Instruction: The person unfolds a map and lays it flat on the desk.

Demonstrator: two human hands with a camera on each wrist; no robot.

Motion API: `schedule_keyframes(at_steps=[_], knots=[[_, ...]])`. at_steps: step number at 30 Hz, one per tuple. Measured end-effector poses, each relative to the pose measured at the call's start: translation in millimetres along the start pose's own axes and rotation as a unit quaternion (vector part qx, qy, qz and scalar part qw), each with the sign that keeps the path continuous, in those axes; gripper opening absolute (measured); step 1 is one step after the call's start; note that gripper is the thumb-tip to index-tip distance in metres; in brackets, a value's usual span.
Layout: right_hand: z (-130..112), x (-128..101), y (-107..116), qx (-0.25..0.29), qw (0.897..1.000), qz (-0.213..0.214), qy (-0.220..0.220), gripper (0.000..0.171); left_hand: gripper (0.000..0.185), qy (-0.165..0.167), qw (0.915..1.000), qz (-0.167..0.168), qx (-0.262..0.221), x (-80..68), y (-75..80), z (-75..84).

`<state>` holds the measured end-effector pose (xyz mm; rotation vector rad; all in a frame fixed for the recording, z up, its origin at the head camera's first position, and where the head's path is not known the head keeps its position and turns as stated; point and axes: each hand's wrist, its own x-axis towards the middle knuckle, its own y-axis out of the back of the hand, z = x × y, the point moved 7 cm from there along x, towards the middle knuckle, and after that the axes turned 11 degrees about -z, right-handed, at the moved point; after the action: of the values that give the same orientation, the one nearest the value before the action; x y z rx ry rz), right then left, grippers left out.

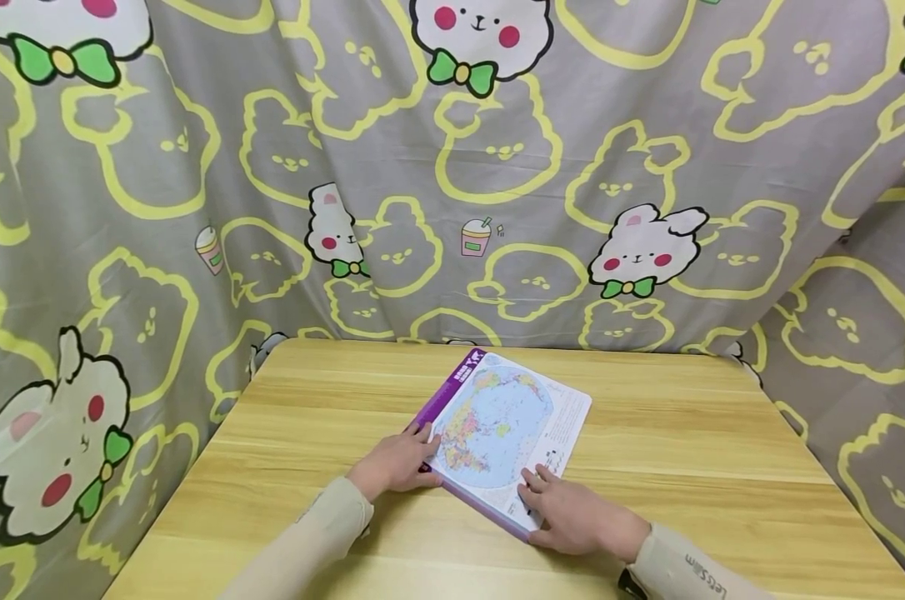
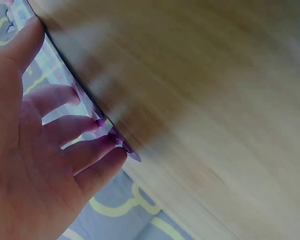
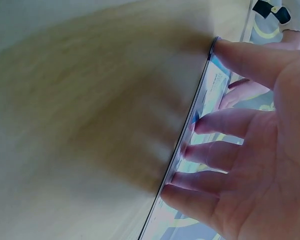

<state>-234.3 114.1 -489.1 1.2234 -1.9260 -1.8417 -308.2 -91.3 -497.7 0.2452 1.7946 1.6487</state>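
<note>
From the head view, a flat, glossy world-map board (image 1: 501, 429) with a purple border is seen lying on the wooden table (image 1: 722, 450), nearer its front edge. The left hand (image 1: 398, 462) and right hand (image 1: 568, 512) are laid on the board's near corners, fingers spread. In the left wrist view, straight fingers (image 2: 70, 125) are pressed against the thin purple edge. In the right wrist view, extended fingers (image 3: 215, 152) are set along the map edge.

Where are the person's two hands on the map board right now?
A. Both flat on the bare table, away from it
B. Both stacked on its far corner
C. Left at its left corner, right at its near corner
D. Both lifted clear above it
C: in the head view the left hand touches the left corner of the map board, and the right hand rests on its near corner.
</note>
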Motion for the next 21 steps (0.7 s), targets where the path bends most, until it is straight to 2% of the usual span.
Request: schedule_keyframes(at_steps=[9,21], knots=[[5.2,2.5,0.2,0.001,1.0,0.001,-0.008,0.068,0.071,-0.009,0.9995,0.02,0.023,-4.6,-0.6,4.8],[9.8,2.9,4.2,-0.025,0.999,0.019,-0.007,0.069,0.062,-0.002,0.9999,0.01,0.005,-12.9,-2.2,10.7]])
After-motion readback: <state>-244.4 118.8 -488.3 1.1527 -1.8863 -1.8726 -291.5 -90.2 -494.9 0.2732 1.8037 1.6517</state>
